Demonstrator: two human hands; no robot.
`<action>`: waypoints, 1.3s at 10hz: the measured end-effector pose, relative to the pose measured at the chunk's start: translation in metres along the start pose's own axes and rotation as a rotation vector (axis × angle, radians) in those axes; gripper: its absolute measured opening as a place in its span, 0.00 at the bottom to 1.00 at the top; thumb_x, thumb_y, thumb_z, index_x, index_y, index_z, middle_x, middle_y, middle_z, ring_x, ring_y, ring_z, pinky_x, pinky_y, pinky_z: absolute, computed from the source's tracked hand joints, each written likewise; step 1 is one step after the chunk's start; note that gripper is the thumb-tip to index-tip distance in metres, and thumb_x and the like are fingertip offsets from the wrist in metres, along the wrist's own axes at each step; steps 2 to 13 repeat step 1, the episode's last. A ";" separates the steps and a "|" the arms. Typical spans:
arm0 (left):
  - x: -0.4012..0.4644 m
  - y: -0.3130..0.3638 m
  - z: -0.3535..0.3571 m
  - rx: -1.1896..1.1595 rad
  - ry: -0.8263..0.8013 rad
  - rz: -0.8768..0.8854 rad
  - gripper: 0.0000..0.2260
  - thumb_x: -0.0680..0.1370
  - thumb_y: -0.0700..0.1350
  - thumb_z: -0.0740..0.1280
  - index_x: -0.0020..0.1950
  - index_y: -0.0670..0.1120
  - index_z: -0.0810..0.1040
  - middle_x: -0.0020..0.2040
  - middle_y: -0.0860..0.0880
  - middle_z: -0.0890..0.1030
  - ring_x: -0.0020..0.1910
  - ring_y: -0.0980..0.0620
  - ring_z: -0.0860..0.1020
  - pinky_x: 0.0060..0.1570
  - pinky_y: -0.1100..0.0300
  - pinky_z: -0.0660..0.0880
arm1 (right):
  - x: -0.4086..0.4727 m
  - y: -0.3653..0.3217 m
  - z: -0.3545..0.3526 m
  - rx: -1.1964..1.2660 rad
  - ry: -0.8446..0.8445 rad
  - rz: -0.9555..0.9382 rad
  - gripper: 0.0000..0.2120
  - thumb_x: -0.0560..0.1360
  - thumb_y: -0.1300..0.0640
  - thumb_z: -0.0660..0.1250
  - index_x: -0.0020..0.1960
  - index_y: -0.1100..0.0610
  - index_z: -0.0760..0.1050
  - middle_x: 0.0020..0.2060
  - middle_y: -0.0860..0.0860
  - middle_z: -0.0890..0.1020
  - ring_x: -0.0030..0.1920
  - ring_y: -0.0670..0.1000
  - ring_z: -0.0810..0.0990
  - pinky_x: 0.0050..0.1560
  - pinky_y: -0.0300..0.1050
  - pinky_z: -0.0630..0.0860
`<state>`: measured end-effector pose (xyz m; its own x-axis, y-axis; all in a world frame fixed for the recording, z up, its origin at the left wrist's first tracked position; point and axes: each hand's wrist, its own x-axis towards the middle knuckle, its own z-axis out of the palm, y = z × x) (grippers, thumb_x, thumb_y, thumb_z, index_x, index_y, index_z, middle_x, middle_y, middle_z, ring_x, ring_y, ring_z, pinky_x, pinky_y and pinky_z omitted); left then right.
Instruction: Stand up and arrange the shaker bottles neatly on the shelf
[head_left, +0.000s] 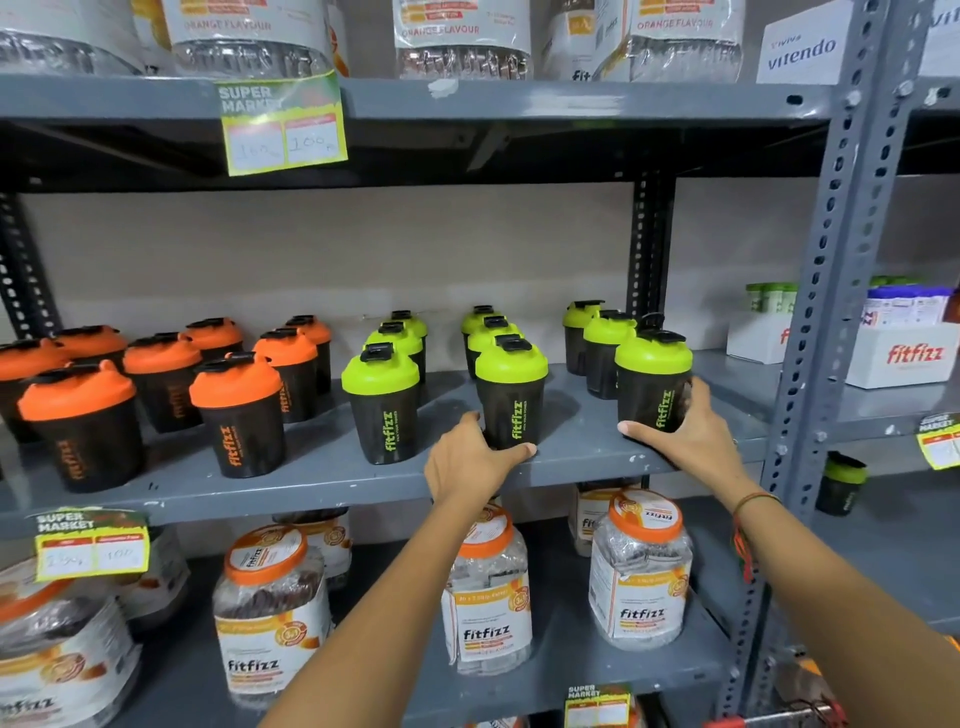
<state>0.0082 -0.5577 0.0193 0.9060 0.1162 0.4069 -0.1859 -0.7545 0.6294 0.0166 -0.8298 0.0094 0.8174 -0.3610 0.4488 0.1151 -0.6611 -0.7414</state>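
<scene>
Black shaker bottles stand upright on the grey middle shelf (322, 475). Several orange-lidded shakers (236, 410) fill the left part. Green-lidded shakers stand in three rows to the right, the leftmost row fronted by one shaker (382, 402). My left hand (467, 460) grips the base of the middle row's front green-lidded shaker (511, 389). My right hand (685, 436) wraps around the lower body of the right row's front green-lidded shaker (653, 382). Both held shakers rest on the shelf near its front edge.
Clear Fitfizz jars (641, 571) with orange lids stand on the shelf below. More jars sit on the top shelf. A perforated grey upright (826, 312) bounds the right side. Beyond it are white Fitfizz boxes (904, 353) and a lone green-lidded shaker (840, 483). Price tags (283, 122) hang from shelf edges.
</scene>
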 end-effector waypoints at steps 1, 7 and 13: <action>-0.016 -0.007 -0.007 -0.004 0.016 0.064 0.35 0.65 0.65 0.72 0.65 0.48 0.70 0.59 0.47 0.80 0.59 0.44 0.76 0.48 0.52 0.74 | -0.014 0.004 -0.002 -0.016 0.048 -0.036 0.59 0.55 0.26 0.75 0.77 0.45 0.52 0.74 0.52 0.69 0.73 0.57 0.69 0.70 0.65 0.65; -0.016 -0.007 -0.007 -0.004 0.016 0.064 0.35 0.65 0.65 0.72 0.65 0.48 0.70 0.59 0.47 0.80 0.59 0.44 0.76 0.48 0.52 0.74 | -0.014 0.004 -0.002 -0.016 0.048 -0.036 0.59 0.55 0.26 0.75 0.77 0.45 0.52 0.74 0.52 0.69 0.73 0.57 0.69 0.70 0.65 0.65; -0.016 -0.007 -0.007 -0.004 0.016 0.064 0.35 0.65 0.65 0.72 0.65 0.48 0.70 0.59 0.47 0.80 0.59 0.44 0.76 0.48 0.52 0.74 | -0.014 0.004 -0.002 -0.016 0.048 -0.036 0.59 0.55 0.26 0.75 0.77 0.45 0.52 0.74 0.52 0.69 0.73 0.57 0.69 0.70 0.65 0.65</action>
